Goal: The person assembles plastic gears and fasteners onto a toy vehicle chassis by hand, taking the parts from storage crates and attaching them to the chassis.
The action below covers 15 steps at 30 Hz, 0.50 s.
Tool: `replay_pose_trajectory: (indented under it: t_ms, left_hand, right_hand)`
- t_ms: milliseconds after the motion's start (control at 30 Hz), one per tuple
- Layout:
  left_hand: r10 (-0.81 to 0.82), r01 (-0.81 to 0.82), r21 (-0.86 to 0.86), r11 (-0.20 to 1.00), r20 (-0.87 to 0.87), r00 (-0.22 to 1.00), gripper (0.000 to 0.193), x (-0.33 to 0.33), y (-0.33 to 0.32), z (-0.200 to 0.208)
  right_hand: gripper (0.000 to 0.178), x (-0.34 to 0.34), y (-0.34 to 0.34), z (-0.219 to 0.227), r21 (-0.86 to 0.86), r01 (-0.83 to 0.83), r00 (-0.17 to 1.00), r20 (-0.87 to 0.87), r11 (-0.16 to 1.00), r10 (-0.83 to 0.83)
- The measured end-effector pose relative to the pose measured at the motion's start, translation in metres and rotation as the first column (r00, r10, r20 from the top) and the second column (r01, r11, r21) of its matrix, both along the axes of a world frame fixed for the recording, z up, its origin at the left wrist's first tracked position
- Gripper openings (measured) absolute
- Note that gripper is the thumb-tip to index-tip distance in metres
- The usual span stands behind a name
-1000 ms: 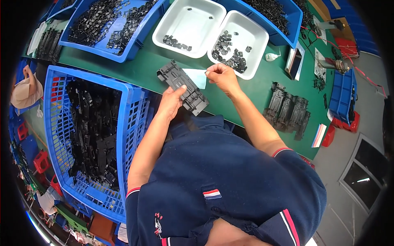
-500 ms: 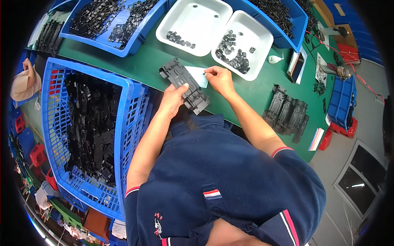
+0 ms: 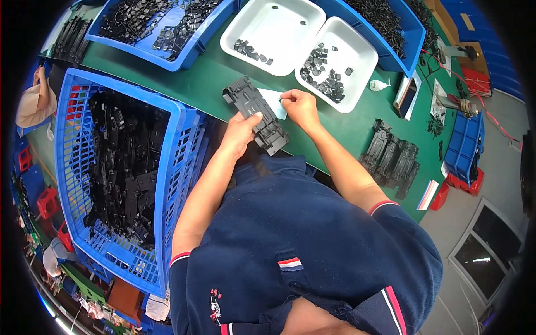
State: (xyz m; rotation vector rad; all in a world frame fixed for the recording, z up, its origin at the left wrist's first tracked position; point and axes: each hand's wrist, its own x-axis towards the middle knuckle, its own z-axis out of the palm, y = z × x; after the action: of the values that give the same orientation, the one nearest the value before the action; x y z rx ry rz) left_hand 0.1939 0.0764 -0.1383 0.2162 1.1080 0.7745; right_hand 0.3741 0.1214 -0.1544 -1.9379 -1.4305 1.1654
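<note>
My left hand (image 3: 240,133) grips a long black plastic chassis-like part (image 3: 249,100) by its near half, thumb on top, tilted above the table's front edge. To its right, my right hand (image 3: 302,108) is closed in a pinch at the edge of a pale blue sheet (image 3: 272,98) lying on the table. Whatever sits between those fingertips is too small to make out. Just beyond that hand is a white tray (image 3: 363,70) with small black pieces, beside another white tray (image 3: 237,25) that holds fewer of them.
Blue bins (image 3: 174,66) of small black parts line the far side of the green table (image 3: 206,92). At the left stands a blue crate (image 3: 173,151) full of black parts. Several similar chassis parts (image 3: 389,153) lie at the right, near a small white bottle (image 3: 379,85).
The view has shifted slightly, so the table and trays appear a little farther right. Both hands keep their grips, and the black part stays in my left hand.
</note>
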Motion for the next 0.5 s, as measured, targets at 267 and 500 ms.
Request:
replay_pose_trajectory:
  t_ms: [267, 500]
  left_hand:
    - [-0.014, 0.016, 0.034, 0.999, -0.047, 0.999, 0.021, -0.001, -0.003, -0.019]
    - [0.028, 0.041, 0.311, 0.949, -0.214, 0.976, 0.024, 0.008, -0.006, 0.013]
  right_hand:
    - [0.016, 0.002, -0.007, 0.018, 0.109, -0.054, 0.998, -0.013, 0.993, 0.055]
    - [0.016, -0.019, -0.013, 0.083, 0.632, -0.146, 0.952, -0.12, 0.761, 0.282]
